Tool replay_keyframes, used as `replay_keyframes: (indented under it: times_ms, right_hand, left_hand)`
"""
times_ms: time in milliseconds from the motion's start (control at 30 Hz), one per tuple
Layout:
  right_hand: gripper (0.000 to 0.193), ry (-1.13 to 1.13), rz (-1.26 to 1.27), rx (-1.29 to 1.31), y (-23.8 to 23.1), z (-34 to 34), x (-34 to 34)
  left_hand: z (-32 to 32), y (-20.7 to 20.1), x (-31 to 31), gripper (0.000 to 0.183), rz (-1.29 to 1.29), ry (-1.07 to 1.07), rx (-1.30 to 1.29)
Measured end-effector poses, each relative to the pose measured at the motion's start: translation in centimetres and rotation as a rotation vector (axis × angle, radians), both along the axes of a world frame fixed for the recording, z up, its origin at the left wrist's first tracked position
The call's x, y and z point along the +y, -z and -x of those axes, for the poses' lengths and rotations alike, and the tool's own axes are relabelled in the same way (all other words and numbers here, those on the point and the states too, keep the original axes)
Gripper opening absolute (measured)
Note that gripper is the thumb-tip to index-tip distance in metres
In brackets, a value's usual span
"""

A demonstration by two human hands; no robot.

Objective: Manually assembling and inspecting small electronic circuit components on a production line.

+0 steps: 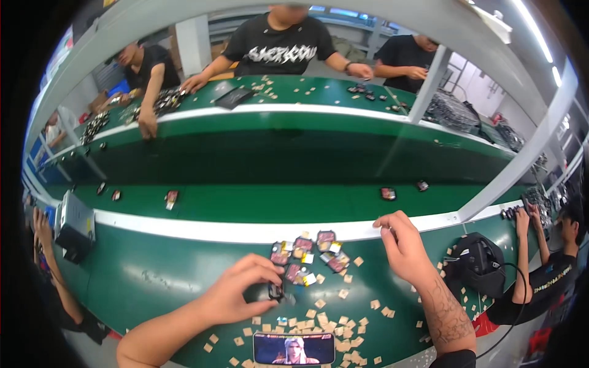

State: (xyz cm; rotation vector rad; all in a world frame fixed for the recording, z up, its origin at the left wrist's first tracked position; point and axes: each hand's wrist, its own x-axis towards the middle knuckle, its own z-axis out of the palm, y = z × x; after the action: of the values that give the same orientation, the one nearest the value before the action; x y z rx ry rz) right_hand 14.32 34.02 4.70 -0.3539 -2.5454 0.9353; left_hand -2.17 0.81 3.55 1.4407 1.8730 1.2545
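Observation:
My left hand grips a small black electronic module edgewise between thumb and fingers, low over the green bench. Just beyond it lies a loose group of similar modules, with dark red faces and white and yellow tags. My right hand is raised near the white rail, its fingers bent and apart, and I see nothing in them. Many small tan square pieces are scattered between and below my hands. A phone showing a video lies among them at the near edge.
Beyond the white rail, a green conveyor belt carries spaced modules. A grey box-shaped device stands at left, a black bag with a cable at right. Co-workers sit on both sides and across.

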Motion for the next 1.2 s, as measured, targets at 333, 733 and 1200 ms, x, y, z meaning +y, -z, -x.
replay_keyframes:
  times_ms: [333,733,1200]
  right_hand:
    - [0.032,-0.578,0.048,-0.23,-2.9,-0.2,-12.2]
    - [0.017,-0.45,-0.438,-0.278,-1.4,0.9,-14.0]
    - [0.038,-0.766,-0.012,-0.462,-0.7,2.1,-16.4]
  left_hand:
    - [-2.5,2.2,-3.7,0.061,0.141,-0.03,0.193]
    - [-0.7,1.6,-4.6,0.078,0.105,0.069,0.282]
    - [-0.3,1.7,-4.9,0.05,0.185,0.052,0.281]
